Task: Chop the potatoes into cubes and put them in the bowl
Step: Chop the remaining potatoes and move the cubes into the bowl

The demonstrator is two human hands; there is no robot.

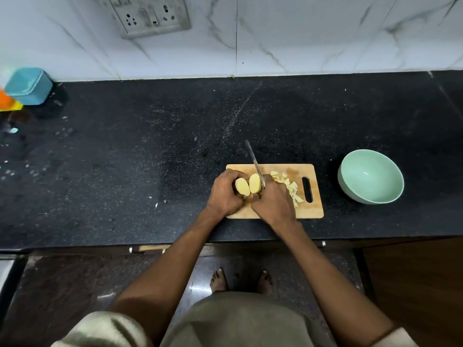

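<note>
Now left fingers (226, 194) curled round potato halves (242, 187); right fingers (273, 201) grip knife (254, 162).

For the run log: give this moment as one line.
phase: cutting | left hand: holds potato halves | right hand: grips knife | cubes: on board | bowl: empty

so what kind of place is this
Most likely a home kitchen: a dark speckled stone countertop against a marble-look tiled wall with a socket panel, and on it a wooden cutting board with potato pieces beside a mint-green bowl.
</note>
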